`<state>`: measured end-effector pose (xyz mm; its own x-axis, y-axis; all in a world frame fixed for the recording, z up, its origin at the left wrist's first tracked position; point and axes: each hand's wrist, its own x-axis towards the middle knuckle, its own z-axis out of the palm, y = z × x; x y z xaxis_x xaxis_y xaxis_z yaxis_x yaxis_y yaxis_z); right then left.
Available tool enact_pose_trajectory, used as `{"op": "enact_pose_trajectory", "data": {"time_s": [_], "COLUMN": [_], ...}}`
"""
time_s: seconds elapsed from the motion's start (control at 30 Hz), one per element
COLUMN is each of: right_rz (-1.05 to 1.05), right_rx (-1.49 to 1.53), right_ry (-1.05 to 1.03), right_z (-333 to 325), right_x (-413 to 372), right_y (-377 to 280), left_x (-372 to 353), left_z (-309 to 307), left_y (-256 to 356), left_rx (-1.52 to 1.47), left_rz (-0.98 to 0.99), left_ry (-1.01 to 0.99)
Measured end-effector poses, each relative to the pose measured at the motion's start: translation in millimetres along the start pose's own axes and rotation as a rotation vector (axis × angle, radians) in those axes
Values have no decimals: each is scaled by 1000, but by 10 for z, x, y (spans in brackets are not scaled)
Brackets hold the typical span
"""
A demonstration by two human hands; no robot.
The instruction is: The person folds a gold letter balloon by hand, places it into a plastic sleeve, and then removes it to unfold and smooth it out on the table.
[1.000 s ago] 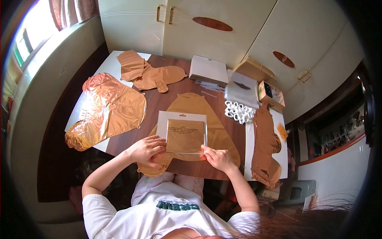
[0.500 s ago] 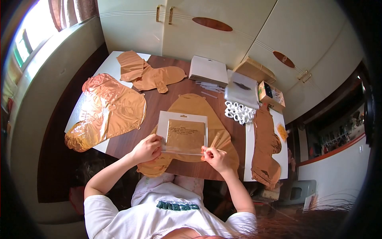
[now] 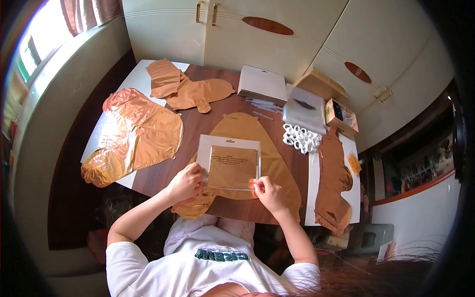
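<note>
A clear package with a white header card and a folded gold sheet inside (image 3: 233, 167) is held over the table in front of me. My left hand (image 3: 187, 183) grips its left edge with closed fingers. At its lower right corner my right hand (image 3: 268, 192) pinches the clear edge, where a small orange-red patch shows. Beneath the package lies a large flat gold foil balloon (image 3: 279, 178), its middle partly covered. Small dark print is visible on the package front.
More foil balloons lie at the left (image 3: 143, 131), back left (image 3: 198, 94) and right (image 3: 334, 183). Behind are a white box (image 3: 262, 84), pale sticks (image 3: 264, 105), clear bags (image 3: 303, 111), white rings (image 3: 300, 138), an open small box (image 3: 341, 119) and a yellow bundle (image 3: 354, 163).
The view has shifted slightly. The package sits flatter between my hands, and the tan strip by my right hand no longer shows. Both hands still hold the package.
</note>
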<state>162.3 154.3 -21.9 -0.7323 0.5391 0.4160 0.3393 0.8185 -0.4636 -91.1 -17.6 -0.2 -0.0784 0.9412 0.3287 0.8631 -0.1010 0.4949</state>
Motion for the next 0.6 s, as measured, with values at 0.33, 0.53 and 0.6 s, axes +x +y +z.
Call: {"op": "enact_pose_trajectory", "data": {"time_s": [0.33,0.53,0.6], "right_rz": [32,57,42], "right_rx": [142,-59,-98], "right_ry": [-9,-18,-24], "right_z": [-74,-2,-3], "right_x": [113,62,34], "right_y": [-9,61,38], "left_x": [39,3,25], "left_z": [-99,-55,-72], "left_y": [47,-23,-42], "left_rx": [41,32,81], "left_rz": [-101,-78,-11], "left_ry": [-75,-108,-142]}}
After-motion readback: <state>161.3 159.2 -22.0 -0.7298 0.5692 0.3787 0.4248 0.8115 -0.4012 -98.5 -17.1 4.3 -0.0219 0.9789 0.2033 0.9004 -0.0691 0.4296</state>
